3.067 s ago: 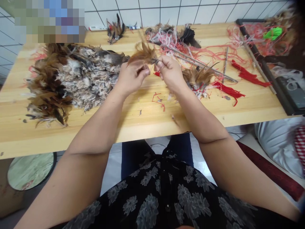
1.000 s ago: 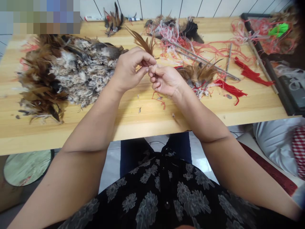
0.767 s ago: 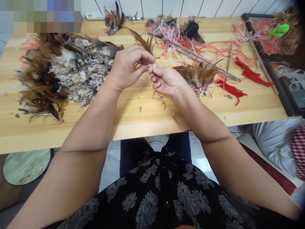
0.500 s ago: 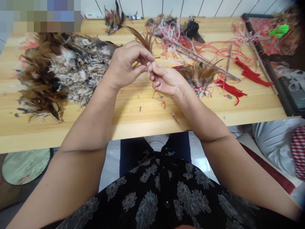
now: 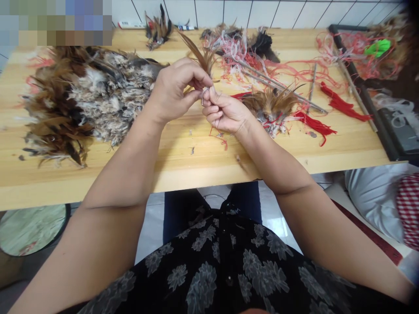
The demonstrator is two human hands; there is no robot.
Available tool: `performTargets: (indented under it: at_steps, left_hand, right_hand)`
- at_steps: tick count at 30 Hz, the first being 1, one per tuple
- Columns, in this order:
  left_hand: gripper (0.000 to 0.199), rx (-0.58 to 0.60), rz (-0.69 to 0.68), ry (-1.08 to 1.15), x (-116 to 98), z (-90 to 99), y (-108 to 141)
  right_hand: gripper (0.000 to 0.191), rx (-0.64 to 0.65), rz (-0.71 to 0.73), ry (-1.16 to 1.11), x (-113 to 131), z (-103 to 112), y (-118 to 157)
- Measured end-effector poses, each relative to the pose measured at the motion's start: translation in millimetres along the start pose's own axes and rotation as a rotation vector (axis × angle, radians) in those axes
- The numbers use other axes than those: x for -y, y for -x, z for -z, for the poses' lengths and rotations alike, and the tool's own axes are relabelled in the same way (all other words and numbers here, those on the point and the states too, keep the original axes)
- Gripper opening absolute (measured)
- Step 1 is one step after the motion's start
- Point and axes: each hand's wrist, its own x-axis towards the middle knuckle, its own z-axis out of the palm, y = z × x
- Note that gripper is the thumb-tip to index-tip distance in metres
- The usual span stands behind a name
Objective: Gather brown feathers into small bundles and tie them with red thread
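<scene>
My left hand (image 5: 176, 89) and my right hand (image 5: 224, 113) meet above the wooden table (image 5: 193, 168). A small brown feather tuft (image 5: 201, 56) rises from my left fingertips, its lower part hidden by that hand. Pale quill ends (image 5: 205, 97) show between both hands, pinched by my right thumb and fingers. A large heap of brown and grey feathers (image 5: 88, 98) lies just left of my left hand. To the right of my right hand sits a brown feather bunch tied with red thread (image 5: 271, 107).
Behind my hands lie a tangle of pink and white ribbon (image 5: 229, 48), thin sticks (image 5: 278, 83) and red tassels (image 5: 343, 104). A black frame (image 5: 360, 83) with red string rests at the table's right end. A white pillow (image 5: 369, 205) sits below the right edge.
Since the oldest frame, the tuft has turned upward and my hands have drawn closer, with my right fingers curled around the quill ends. The view has tilted slightly.
</scene>
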Motion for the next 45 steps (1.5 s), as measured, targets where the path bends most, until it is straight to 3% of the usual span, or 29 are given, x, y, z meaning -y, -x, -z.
performTargets:
  at_steps: [7,12,22,32,38,45]
  left_hand:
    - [0.049,-0.079,-0.044,0.003,4.2,1.2,0.9]
    - [0.039,-0.151,0.000,0.076,4.5,-2.4,0.0]
    - [0.049,-0.209,0.048,0.113,-2.9,-16.7,7.7]
    - [0.052,-0.188,0.044,0.132,-5.7,-21.5,5.3]
    - [0.050,-0.137,-0.001,0.091,-13.8,-7.5,4.5]
    - [0.030,-0.126,0.015,0.068,-16.9,-5.9,3.0]
  right_hand:
    - [0.036,-0.010,0.071,0.015,-5.5,0.4,-2.2]
    - [0.034,-0.050,0.133,0.103,-6.5,-2.7,0.0]
    - [0.037,-0.118,0.180,0.145,-7.6,-9.9,2.9]
    - [0.036,-0.187,0.264,0.167,-12.6,-6.2,-6.5]
    - [0.037,-0.183,0.268,0.235,-10.7,-5.6,-5.0]
    - [0.038,-0.213,0.260,0.326,-8.1,-6.1,-2.8]
